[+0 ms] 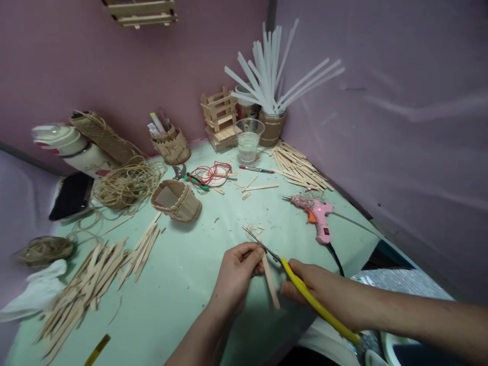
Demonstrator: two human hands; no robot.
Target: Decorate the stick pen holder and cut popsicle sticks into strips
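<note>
In the head view my left hand [242, 267] pinches a flat wooden stick [270, 284] near its upper end, the rest of it slanting down to the right. My right hand [316, 287] is wrapped round the yellow handle of a metal cutting tool [305, 291]. The tool's thin blades point up and left and lie at the stick's upper end, beside my left fingertips. Small wood chips [256, 230] are scattered just beyond the blades. A small stick-covered cup [176, 201] stands further back on the left.
A pink glue gun [314, 213] lies at the right, its cord trailing forward. Loose sticks [89, 284] are heaped at the left, more [299, 165] at the back right. A plastic cup of liquid [248, 142] stands at the back, twine [124, 185] at the left.
</note>
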